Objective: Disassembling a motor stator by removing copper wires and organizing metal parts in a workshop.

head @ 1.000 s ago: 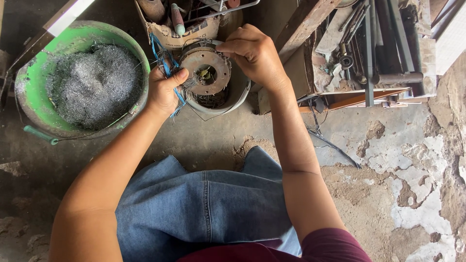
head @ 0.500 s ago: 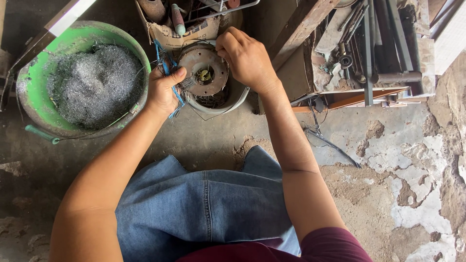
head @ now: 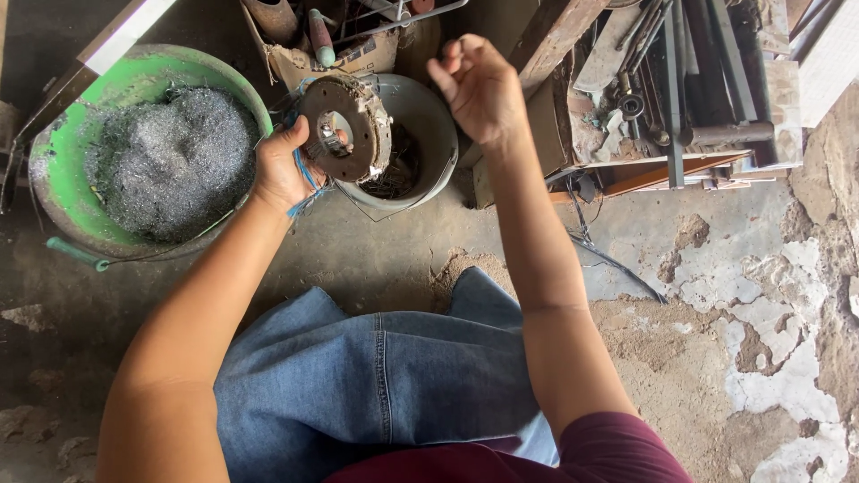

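1. The left hand [head: 284, 165] grips a rusty round metal disc [head: 344, 128] with a hole in its middle, the fingers wrapped round the disc's left rim and the thumb on its face.
2. The disc is held up off the floor, tilted on edge, over the left rim of a grey metal bucket [head: 420, 143].
3. Blue wires [head: 304, 174] run from the disc across the left palm and hang loose below the hand.
4. The right hand [head: 483, 89] is raised above the right rim of the grey bucket, touching neither bucket nor disc. Its fingers are curled in, tips close together; whether they pinch anything cannot be told.
5. The grey bucket stands on the concrete floor [head: 376, 268], with dark scrap showing inside it.
6. Just left of it stands a green tub [head: 63, 161] full of grey metal shavings [head: 170, 161]; the left hand is near the tub's right rim.
7. Behind the grey bucket is a torn cardboard box [head: 304, 58] with tools in it.
8. To the right, a wooden crate [head: 626, 134] holds metal rods and rusty parts.
9. The person's knee in blue denim [head: 376, 376] fills the near floor.
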